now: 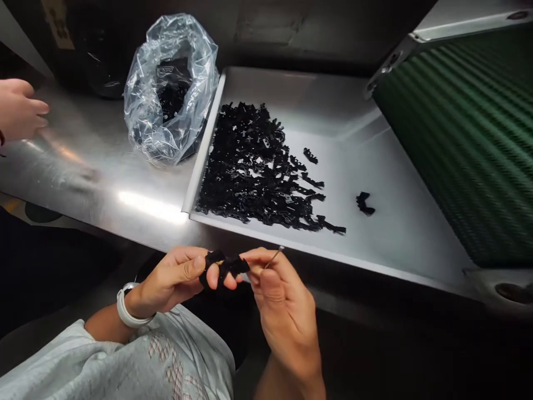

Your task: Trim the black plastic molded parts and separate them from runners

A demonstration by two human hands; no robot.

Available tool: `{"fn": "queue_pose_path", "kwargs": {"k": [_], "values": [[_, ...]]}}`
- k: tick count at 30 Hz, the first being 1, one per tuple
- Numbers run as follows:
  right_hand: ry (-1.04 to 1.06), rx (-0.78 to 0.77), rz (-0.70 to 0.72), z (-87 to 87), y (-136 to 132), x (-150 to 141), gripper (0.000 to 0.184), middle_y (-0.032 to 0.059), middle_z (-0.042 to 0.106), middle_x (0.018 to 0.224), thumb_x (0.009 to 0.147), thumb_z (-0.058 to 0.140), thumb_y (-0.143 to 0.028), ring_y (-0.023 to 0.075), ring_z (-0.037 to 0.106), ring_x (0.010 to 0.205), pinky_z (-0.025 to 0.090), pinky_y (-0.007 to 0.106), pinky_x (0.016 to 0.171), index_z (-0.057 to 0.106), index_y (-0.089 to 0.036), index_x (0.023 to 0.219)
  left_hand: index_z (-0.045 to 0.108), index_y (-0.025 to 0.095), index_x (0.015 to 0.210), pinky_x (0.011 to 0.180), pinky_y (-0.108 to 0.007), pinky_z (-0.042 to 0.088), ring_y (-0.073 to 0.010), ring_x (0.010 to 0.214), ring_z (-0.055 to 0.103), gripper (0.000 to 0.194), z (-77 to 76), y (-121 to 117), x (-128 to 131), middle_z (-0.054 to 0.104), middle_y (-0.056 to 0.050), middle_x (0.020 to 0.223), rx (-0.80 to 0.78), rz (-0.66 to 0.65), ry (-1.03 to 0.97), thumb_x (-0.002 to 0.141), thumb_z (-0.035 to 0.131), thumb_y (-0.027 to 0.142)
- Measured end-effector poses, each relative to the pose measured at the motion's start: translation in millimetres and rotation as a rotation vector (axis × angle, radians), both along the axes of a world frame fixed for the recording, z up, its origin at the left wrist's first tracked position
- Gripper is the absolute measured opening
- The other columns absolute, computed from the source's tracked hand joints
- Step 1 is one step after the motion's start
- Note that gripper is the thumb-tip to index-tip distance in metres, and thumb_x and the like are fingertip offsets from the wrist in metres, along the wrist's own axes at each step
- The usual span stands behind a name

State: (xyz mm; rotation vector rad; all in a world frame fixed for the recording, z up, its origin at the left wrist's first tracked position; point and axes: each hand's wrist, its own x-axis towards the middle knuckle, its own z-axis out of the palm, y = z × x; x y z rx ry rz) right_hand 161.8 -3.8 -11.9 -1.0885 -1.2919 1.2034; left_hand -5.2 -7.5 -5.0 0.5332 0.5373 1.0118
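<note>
Just in front of the tray's near edge, my left hand (177, 278) grips a small black molded part (233, 265) between thumb and fingers, with fingertips showing through its gaps. My right hand (283, 303) is closed around a thin metal pin-like tool (273, 257), its end sticking up past the fingers. The right fingertips meet the right end of the black part; whether the tool touches it is hidden. Beyond my hands, a heap of similar black parts (254, 172) lies in a pale tray (353, 250). A single black part (365, 204) lies apart on the tray's right side.
A clear plastic bag (144, 119) holding black parts stands on the metal table (91, 172) left of the tray. A green ribbed conveyor belt (466, 139) slopes down at the right. Another person's hand (19, 109) is at the far left.
</note>
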Motion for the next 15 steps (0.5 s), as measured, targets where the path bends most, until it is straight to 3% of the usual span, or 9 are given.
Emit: {"fn": "queue_pose_path", "kwargs": {"k": [3, 7, 11, 15], "values": [[0.062, 0.021, 0.153, -0.7, 3, -4, 0.018, -0.0044, 0.059, 0.07, 0.094, 0.06, -0.035, 0.0038, 0.061, 0.058, 0.047, 0.01, 0.056, 0.061, -0.022, 0.082, 0.067, 0.013, 0.065, 0.079, -0.026, 0.043, -0.0185, 0.079, 0.063, 0.038, -2.1, -3, -3, 0.064, -0.007, 0.069, 0.008, -0.007, 0.025, 0.083, 0.069, 0.047], [0.008, 0.058, 0.148, 5.1, 2, -6, 0.016, -0.0053, 0.055, 0.065, 0.093, 0.061, -0.031, 0.0029, 0.057, 0.057, 0.046, 0.008, 0.057, 0.061, -0.022, 0.079, 0.068, 0.013, 0.066, 0.079, -0.026, 0.042, -0.0159, 0.074, 0.059, 0.037, -3.0, -6, -6, 0.065, -0.007, 0.07, 0.026, 0.002, 0.036, 0.083, 0.069, 0.047], [-0.02, 0.038, 0.194, 3.6, 1, -5, 0.026, -0.0023, 0.055, 0.07, 0.098, 0.049, -0.038, 0.0067, 0.058, 0.063, 0.048, 0.013, 0.06, 0.061, -0.023, 0.081, 0.069, 0.013, 0.067, 0.081, -0.026, 0.042, -0.0145, 0.072, 0.056, 0.037, -3.1, -8, -9, 0.065, -0.007, 0.071, 0.065, -0.006, 0.047, 0.085, 0.068, 0.045], [-0.039, 0.113, 0.226, 0.7, 6, -9, 0.022, -0.0032, 0.054, 0.064, 0.093, 0.059, -0.039, 0.0067, 0.052, 0.058, 0.043, 0.012, 0.053, 0.06, -0.023, 0.078, 0.07, 0.012, 0.069, 0.079, -0.024, 0.041, -0.0139, 0.072, 0.055, 0.04, -4.0, -9, -13, 0.064, -0.007, 0.071, 0.103, -0.008, 0.031, 0.082, 0.069, 0.05]]}}
